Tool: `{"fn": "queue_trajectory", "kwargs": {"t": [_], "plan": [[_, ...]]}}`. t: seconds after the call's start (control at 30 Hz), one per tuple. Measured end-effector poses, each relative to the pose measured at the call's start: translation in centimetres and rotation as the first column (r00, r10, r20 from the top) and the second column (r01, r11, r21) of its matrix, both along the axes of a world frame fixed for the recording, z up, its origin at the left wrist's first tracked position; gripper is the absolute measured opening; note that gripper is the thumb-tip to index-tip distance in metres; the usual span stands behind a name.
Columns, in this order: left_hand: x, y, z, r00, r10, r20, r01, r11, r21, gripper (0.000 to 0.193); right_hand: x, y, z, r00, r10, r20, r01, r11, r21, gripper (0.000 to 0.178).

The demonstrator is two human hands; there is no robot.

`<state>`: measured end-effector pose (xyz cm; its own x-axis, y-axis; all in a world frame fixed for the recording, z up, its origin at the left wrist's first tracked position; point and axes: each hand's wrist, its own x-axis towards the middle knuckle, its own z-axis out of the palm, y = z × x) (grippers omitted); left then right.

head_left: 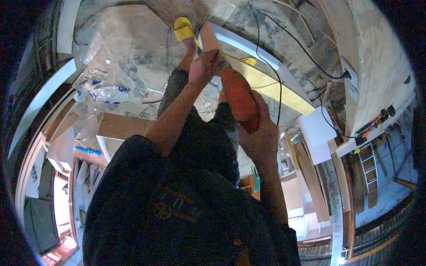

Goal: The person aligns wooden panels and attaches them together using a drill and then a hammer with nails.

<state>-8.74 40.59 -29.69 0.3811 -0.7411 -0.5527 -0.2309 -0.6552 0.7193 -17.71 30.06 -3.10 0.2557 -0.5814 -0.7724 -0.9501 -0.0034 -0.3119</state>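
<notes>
My right hand (pixel 262 126) is wrapped round the rear of an orange-red power drill (pixel 239 91), whose front end points away from me and up to the left. Close to the drill's front end, my left hand (pixel 204 68) is closed, its fingers by the end of a light wooden board (pixel 210 37). Whatever those fingers grip is too small or hidden to name. Past the drill runs a long panel (pixel 284 95) with a pale yellow face, sloping down to the right. A yellow slipper (pixel 183 29) is on my foot beyond the left hand.
Black cables (pixel 299 44) trail over the dusty floor on the right. A large pale wooden panel (pixel 384 66) stands at the far right, with tools on a ledge (pixel 377 122). Plastic wrapping (pixel 111 94) and scraps lie at left, near a brown board (pixel 122 126).
</notes>
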Motion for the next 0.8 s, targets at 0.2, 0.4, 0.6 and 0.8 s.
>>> {"fn": "queue_trajectory", "kwargs": {"t": [0.2,0.4,0.6,0.8], "plan": [[-0.8,0.7,-0.3,0.995,0.086,0.044,-0.082,0.994,-0.068,0.036,1.0,-0.4,0.2,0.998,-0.019,-0.053,0.021,0.999,0.034,0.071],[-1.0,0.6,-0.4,0.996,0.090,0.013,-0.090,0.996,-0.008,0.035,1.1,-0.2,0.3,1.000,-0.006,-0.023,0.006,1.000,0.006,0.071],[-0.7,0.0,0.5,0.997,-0.011,0.075,0.005,0.997,0.078,0.038,0.5,-0.3,-0.4,1.000,-0.001,0.000,0.001,1.000,-0.005,0.070],[-3.5,3.8,-5.3,0.950,0.217,-0.224,-0.228,0.973,-0.022,0.045,2.5,0.3,-1.3,0.995,0.075,-0.068,-0.071,0.996,0.063,0.072]]}}
